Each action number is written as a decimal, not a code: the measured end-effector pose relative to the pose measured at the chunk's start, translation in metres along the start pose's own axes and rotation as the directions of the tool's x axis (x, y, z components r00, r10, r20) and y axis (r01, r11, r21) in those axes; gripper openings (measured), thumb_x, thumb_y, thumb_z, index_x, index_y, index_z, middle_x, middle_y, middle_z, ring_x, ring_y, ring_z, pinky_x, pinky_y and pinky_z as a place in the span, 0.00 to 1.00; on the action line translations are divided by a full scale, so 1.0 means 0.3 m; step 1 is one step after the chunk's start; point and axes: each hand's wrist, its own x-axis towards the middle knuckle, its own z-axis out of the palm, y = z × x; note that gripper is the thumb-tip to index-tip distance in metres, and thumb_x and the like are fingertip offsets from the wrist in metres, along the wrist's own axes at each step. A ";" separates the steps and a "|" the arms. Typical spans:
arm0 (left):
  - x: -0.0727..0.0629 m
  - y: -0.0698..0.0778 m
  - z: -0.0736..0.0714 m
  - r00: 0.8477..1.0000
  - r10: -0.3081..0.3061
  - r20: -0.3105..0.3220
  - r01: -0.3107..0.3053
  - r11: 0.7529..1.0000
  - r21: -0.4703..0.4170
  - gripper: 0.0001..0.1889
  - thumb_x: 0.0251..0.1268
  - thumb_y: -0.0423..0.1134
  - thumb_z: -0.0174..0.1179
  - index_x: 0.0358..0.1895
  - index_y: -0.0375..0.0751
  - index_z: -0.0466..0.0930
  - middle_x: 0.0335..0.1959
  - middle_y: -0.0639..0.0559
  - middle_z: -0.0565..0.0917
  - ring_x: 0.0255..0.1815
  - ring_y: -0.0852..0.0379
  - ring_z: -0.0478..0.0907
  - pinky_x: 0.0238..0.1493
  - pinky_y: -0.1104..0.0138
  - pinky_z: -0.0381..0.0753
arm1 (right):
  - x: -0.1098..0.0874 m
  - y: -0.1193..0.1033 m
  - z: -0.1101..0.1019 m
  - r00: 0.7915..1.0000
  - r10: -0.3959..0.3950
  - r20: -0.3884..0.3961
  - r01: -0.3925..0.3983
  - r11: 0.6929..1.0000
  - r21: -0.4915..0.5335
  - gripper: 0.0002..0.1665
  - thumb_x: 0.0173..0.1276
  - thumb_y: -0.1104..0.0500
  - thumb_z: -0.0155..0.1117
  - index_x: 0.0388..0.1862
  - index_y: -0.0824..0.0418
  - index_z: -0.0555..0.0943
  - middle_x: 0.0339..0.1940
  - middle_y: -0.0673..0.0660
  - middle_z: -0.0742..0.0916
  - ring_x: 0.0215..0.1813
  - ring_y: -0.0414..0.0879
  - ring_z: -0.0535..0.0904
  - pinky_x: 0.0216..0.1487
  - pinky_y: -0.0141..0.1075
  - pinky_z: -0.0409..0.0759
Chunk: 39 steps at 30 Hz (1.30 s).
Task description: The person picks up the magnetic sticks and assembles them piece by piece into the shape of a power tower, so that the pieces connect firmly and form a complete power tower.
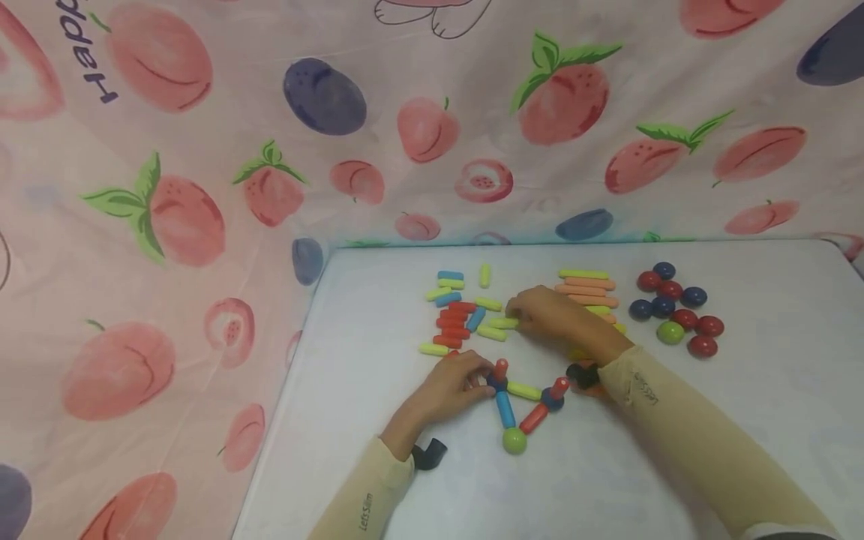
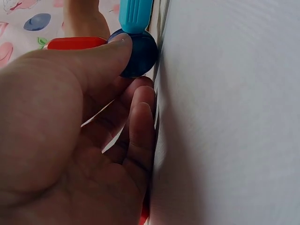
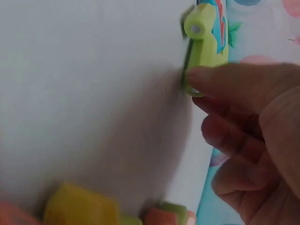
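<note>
A triangle of toy sticks and balls lies on the table. Its sides are a yellow-green stick (image 1: pixel 524 390), a blue stick (image 1: pixel 505 410) and a red stick (image 1: pixel 535 418); a green ball (image 1: pixel 514 441) forms the near corner. Red sticks stand up from both far corners, on the dark blue right ball (image 1: pixel 553 400) and the dark blue left ball (image 2: pixel 143 54). My left hand (image 1: pixel 451 386) holds that left ball between thumb and fingers. Farther back, my right hand (image 1: pixel 548 315) pinches one end of another yellow-green stick (image 3: pixel 198 58) among the loose sticks.
Loose red sticks (image 1: pixel 453 324) lie with blue and yellow-green ones behind the left hand. Orange sticks (image 1: pixel 589 291) and yellow-green ones sit beyond the right forearm. Several red balls (image 1: pixel 709 326), blue balls and a loose green ball (image 1: pixel 670 333) are at right. Fruit-print cloth (image 1: pixel 439 202) borders the table (image 1: pixel 324 360).
</note>
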 end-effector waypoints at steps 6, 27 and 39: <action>-0.006 0.000 -0.003 0.999 0.040 0.015 -0.040 0.999 0.022 0.22 0.70 0.46 0.66 0.66 0.54 0.78 0.54 0.60 0.81 0.44 0.65 0.75 0.47 0.76 0.79 | -0.039 0.030 -0.008 0.997 0.067 0.047 -0.068 0.997 0.034 0.16 0.66 0.63 0.68 0.52 0.59 0.87 0.47 0.53 0.88 0.52 0.51 0.83 0.59 0.50 0.82; -0.001 -0.005 -0.005 0.995 -0.081 -0.066 0.074 0.993 -0.093 0.16 0.58 0.48 0.75 0.39 0.54 0.74 0.30 0.62 0.79 0.31 0.65 0.75 0.34 0.72 0.78 | -0.301 -0.038 -0.097 0.989 -0.111 -0.094 0.135 0.941 0.312 0.16 0.64 0.56 0.76 0.49 0.43 0.85 0.29 0.40 0.81 0.32 0.40 0.76 0.32 0.31 0.78; 0.009 -0.006 0.011 0.996 -0.075 -0.047 0.070 0.992 -0.109 0.17 0.58 0.50 0.75 0.40 0.55 0.74 0.30 0.63 0.79 0.31 0.66 0.75 0.34 0.73 0.79 | -0.308 -0.010 0.042 0.988 -0.112 0.107 0.066 0.929 0.363 0.16 0.60 0.53 0.79 0.43 0.35 0.84 0.29 0.39 0.84 0.33 0.41 0.78 0.34 0.31 0.78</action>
